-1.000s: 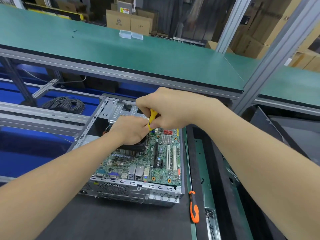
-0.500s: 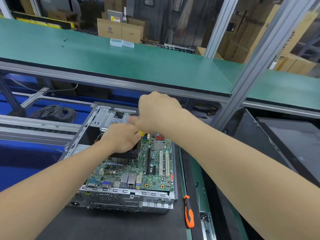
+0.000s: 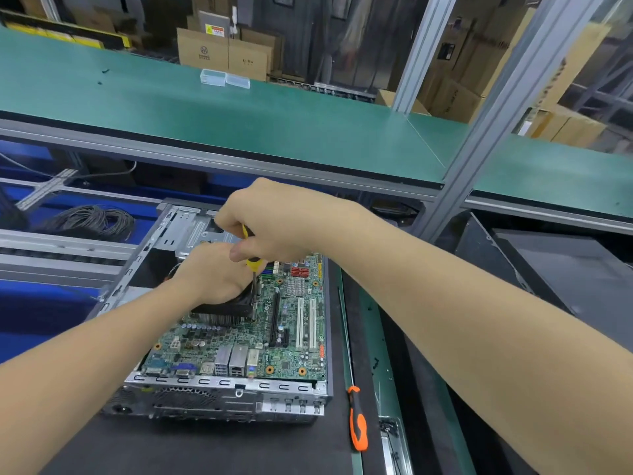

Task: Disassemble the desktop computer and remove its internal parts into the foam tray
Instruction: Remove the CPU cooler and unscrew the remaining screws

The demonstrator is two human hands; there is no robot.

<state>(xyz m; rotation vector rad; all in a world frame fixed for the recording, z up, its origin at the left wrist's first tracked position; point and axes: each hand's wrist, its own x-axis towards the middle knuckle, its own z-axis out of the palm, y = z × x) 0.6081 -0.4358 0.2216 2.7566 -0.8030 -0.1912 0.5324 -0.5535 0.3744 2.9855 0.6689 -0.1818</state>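
The right hand [image 3: 274,221] grips a yellow-handled screwdriver [image 3: 252,264], its shaft upright at the corner of the black cooler [image 3: 226,308] on the motherboard [image 3: 291,337], while the left hand [image 3: 212,272] curls over that cooler inside the open computer case [image 3: 219,402], and an orange-handled screwdriver [image 3: 357,423] lies beside it on the dark surface [image 3: 205,450].

Two clear plastic boxes [image 3: 214,77] sit on the green shelf [image 3: 239,132], cardboard cartons [image 3: 222,53] behind.

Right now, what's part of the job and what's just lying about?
In use: right hand gripping yellow screwdriver; left hand holding cooler; motherboard; case.
Lying about: orange screwdriver; cable coil; clear boxes; cartons.
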